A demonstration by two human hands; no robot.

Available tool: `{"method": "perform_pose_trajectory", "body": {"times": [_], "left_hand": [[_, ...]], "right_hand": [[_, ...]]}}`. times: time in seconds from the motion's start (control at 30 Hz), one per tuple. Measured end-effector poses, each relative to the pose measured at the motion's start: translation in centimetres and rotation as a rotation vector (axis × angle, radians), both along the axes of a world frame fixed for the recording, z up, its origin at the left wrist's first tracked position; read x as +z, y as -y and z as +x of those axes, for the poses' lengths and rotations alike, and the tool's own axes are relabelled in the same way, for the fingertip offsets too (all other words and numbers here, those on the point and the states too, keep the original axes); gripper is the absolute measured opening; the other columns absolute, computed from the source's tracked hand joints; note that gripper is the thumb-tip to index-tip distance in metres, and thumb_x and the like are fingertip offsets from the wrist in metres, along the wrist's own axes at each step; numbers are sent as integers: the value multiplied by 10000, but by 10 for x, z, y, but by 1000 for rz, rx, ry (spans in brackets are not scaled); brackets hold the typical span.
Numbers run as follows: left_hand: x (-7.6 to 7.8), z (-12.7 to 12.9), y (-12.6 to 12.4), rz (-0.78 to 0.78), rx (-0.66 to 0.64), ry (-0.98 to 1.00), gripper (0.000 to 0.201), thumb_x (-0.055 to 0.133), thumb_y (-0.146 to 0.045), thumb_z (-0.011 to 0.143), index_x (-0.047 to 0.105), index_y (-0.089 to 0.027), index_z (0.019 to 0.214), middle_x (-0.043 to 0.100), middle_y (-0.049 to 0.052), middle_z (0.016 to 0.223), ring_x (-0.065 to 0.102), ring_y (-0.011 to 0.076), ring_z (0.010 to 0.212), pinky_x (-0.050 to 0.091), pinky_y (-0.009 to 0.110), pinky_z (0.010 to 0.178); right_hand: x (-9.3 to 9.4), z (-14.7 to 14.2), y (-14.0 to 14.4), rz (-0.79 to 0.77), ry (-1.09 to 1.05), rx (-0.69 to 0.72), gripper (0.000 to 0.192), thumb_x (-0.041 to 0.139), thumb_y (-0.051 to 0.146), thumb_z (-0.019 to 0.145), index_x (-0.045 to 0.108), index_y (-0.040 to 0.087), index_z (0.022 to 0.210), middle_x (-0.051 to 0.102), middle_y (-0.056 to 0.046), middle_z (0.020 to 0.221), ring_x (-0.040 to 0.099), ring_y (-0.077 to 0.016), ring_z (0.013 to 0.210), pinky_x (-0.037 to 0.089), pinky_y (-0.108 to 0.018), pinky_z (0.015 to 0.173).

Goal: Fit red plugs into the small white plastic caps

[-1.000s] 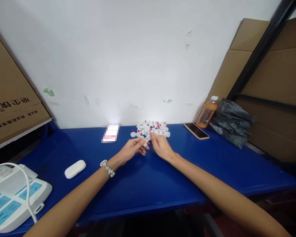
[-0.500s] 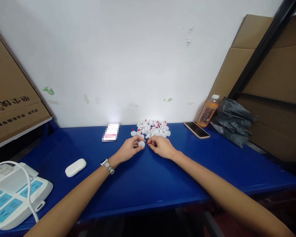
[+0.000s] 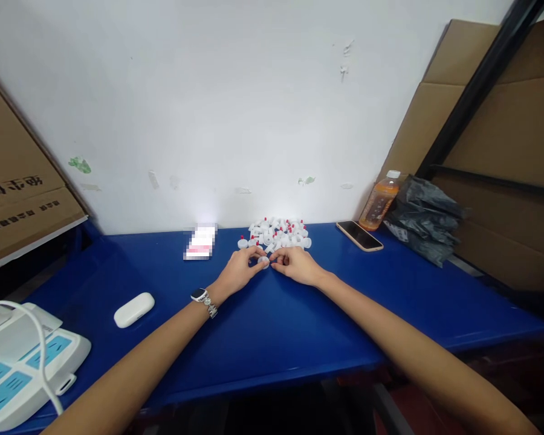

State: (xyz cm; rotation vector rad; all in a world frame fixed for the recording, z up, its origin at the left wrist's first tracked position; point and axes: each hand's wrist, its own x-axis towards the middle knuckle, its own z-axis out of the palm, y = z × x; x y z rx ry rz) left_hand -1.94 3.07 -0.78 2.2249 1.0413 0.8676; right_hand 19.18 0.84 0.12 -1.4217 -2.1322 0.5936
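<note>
My left hand (image 3: 243,266) pinches a round white plastic cap (image 3: 263,261) between thumb and fingers, just above the blue table. My right hand (image 3: 297,264) meets it from the right, its bent fingertips pressed together at the cap's right edge. Whatever lies between those fingertips is hidden. Right behind both hands is a loose pile of white plastic caps (image 3: 268,238), several of them with small red tips. One white cap with a red tip (image 3: 242,243) stands upright at the pile's left side, apart from most others.
On the blue table (image 3: 272,338), a phone (image 3: 360,235), an orange drink bottle (image 3: 379,202) and a dark plastic bag (image 3: 428,220) lie right. To the left are a blurred card (image 3: 200,243), a white earbud case (image 3: 134,310) and a power strip (image 3: 31,374). The wall is behind.
The left hand has brought the white cap rightward to the right fingertips. A small red piece seen in the right fingers before is now out of sight. The view has shifted slightly.
</note>
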Motion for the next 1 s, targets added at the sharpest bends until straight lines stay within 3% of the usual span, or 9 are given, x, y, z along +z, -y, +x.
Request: {"method": "perform_pose_trajectory", "body": {"times": [0.33,0.47,0.57,0.73,0.87,1.0], "left_hand": [[1,-3,3,83,34,14,326,606,-489,891,670,-216,1058,668,63,1067,648,198,931,527,331,805],[7,-12,6,118,71,45,305,588,-475,905,659,-202,1020,644,55,984,634,176,871,524,299,744],[10,-17,6,128,105,32,288,528,-455,943,659,-199,963,650,31,868,604,155,751,493,286,676],[10,-19,7,132,71,-12,264,506,-417,955,649,-198,922,654,22,838,587,148,703,462,269,632],[10,-19,9,150,58,-43,259,498,-409,956,651,-205,912,656,26,857,587,149,698,461,266,630],[11,-21,9,156,60,-41,259,495,-409,954,650,-205,912,652,32,871,588,152,699,461,267,622]], "right_hand": [[-4,4,-2,-18,-86,14,212,635,284,820,729,194,989,678,23,729,574,-115,635,385,-231,603],[2,7,-5,40,-139,-26,230,540,302,897,714,175,976,670,4,700,568,-125,615,387,-237,590],[16,4,-8,135,-20,-103,222,525,306,912,714,203,967,673,-4,733,576,-135,640,366,-249,593],[38,-12,-23,299,325,-101,240,627,386,858,730,226,1004,650,-85,1038,603,-223,918,373,-291,665],[40,-20,-38,274,469,-43,264,671,397,827,748,229,1016,617,-110,1089,592,-264,988,385,-305,671],[35,-17,-47,252,440,12,177,671,325,836,751,226,959,644,-88,1036,606,-235,955,385,-289,672]]}}
